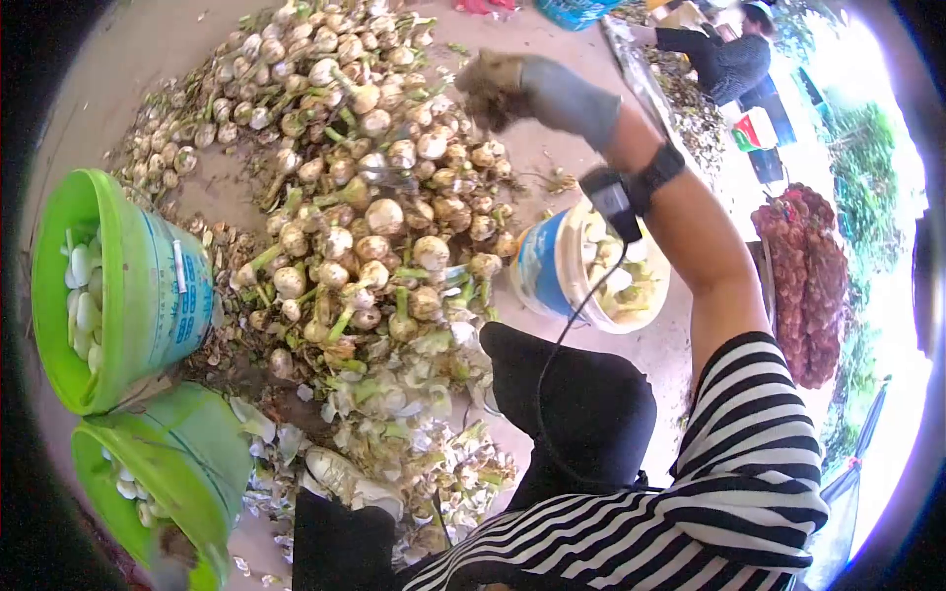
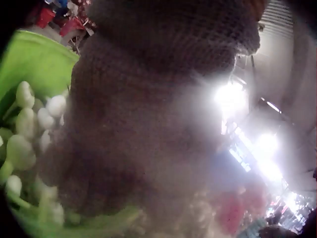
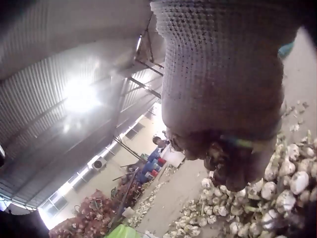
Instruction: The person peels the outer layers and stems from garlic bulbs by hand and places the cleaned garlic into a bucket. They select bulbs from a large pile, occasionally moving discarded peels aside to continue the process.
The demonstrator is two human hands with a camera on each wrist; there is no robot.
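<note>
My gloved right hand [image 1: 537, 94] is raised over the far right side of a big heap of garlic bulbs [image 1: 384, 217], its glove soiled brown at the fingers. Under those fingers, curled in the right wrist view, a thin yellow-green strip [image 3: 240, 142] shows in shadow. At the lower left, my gloved left hand [image 1: 172, 559] is blurred at the rim of the nearer green bucket [image 1: 212, 443]. Peeled white bulbs [image 2: 22, 121] lie in that bucket beside the hand. The glove's back hides most of the left fingers; I cannot tell whether they hold anything.
Another green bucket [image 1: 108, 295] with peeled bulbs stands farther left. A white-and-blue bucket [image 1: 552, 261] of peeled bulbs is right of the heap. Loose skins [image 1: 414, 394] cover the floor by my shoe [image 1: 350, 483]. Red mesh sacks [image 1: 803, 281] stand right; a person [image 1: 734, 59] sits beyond.
</note>
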